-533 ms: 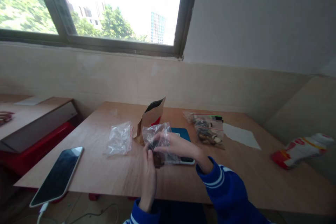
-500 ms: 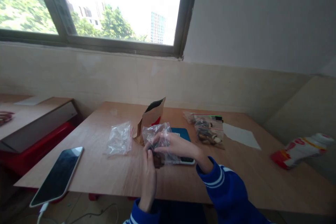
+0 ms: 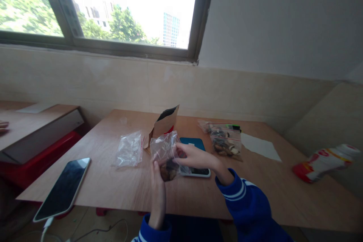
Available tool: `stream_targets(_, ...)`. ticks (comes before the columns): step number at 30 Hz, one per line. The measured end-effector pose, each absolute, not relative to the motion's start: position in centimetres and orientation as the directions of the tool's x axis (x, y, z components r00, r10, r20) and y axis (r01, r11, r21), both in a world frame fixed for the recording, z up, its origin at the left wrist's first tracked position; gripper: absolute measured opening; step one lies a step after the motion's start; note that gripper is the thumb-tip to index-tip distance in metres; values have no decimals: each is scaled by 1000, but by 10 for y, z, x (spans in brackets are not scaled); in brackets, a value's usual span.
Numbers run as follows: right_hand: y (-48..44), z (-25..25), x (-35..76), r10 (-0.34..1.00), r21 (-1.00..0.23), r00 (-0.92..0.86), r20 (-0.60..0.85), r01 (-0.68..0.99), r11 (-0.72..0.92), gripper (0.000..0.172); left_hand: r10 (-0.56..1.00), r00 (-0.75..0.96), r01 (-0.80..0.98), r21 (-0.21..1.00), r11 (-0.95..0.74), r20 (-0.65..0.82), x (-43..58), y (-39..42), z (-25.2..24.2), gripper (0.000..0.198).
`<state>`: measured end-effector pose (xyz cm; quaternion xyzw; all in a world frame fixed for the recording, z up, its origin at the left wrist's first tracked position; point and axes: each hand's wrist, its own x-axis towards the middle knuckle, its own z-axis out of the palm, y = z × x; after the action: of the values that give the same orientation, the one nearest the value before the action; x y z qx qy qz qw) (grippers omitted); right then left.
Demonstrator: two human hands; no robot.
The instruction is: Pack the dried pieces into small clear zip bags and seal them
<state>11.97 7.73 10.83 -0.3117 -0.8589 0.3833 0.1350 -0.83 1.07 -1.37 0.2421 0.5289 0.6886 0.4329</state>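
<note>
Bench (image 3: 119, 193): wooden, beneath both grips; paper pouch (image 3: 163, 126) just beyond them.
Clear bag (image 3: 164, 145): between our left grip (image 3: 157, 187) and right grip (image 3: 195, 156), dark lumps (image 3: 168, 174) low inside.
Grips: each pinching the film at one side.
Bag top: we would best keep it upright, base supported, lest the lumps tip out.

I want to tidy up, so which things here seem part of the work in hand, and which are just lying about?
Likely in use: clear bag of brown pieces, left hand and right hand on it; perhaps flat clear bag, brown pouch, filled bags, blue item.

Probably lying about: phone, bottle, paper.
</note>
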Motion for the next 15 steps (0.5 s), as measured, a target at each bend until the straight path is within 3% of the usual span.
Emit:
stream_targets(7,81,101,123,638,-778,-761,-122,472,414,14,832,-548,-288,953,-91,-87,-11,6,-5,53)
stream_targets(15,93,76,123,616,-818,-778,-126,433,379,16,839,-540,-276,956,-96,-72,-6,4,0,50)
